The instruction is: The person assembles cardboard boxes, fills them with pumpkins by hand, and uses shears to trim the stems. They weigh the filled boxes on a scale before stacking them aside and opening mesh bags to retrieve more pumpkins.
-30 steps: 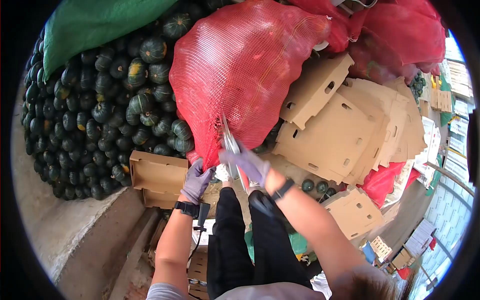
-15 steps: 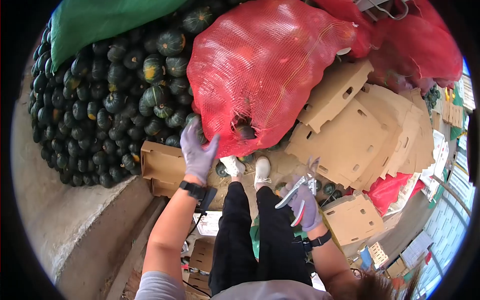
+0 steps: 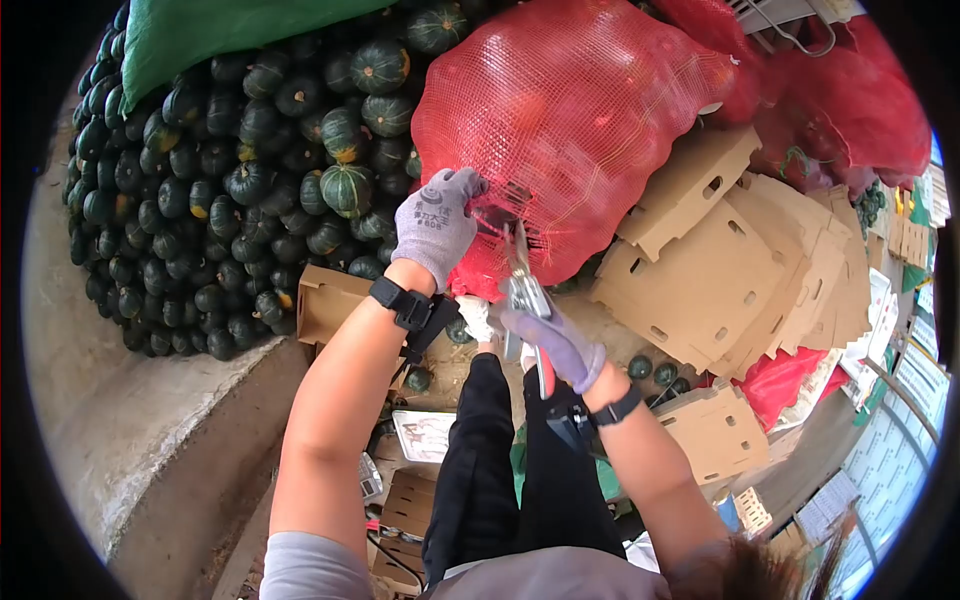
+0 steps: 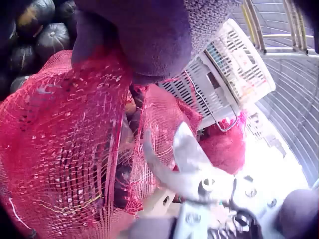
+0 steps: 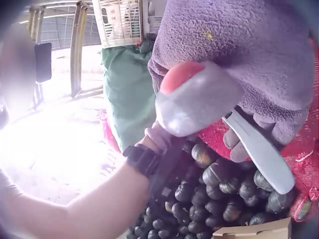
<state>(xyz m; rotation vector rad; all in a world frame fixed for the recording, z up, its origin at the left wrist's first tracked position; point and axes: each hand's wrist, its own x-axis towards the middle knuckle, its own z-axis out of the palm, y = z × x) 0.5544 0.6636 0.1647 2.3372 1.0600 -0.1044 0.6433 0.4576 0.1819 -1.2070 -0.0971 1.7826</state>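
Note:
A big red mesh sack [image 3: 570, 120] bulges with rounded contents and has a torn hole in its lower side. My gloved left hand [image 3: 437, 228] grips the netting at the hole's edge; in the left wrist view its glove [image 4: 159, 37] covers the pinched mesh. In my gloved right hand [image 3: 553, 342] is a pair of pruning shears [image 3: 522, 288], pointing at the hole. Their blades [image 4: 192, 159] stand parted close by the torn net in the left wrist view. The right wrist view shows a shears handle [image 5: 264, 154] under the curled glove [image 5: 239, 55].
Dark green squashes [image 3: 220, 190] lie heaped on the left, partly under a green cloth [image 3: 230, 40]. Flattened cardboard boxes [image 3: 700, 270] are stacked to the right. An open carton [image 3: 325, 300] stands below the heap. More red sacks [image 3: 850, 110] lie at upper right.
My left hand let go of the sack's lower corner, opened, then took hold higher by the hole. The right hand swung the shears away to the right, then back to the net.

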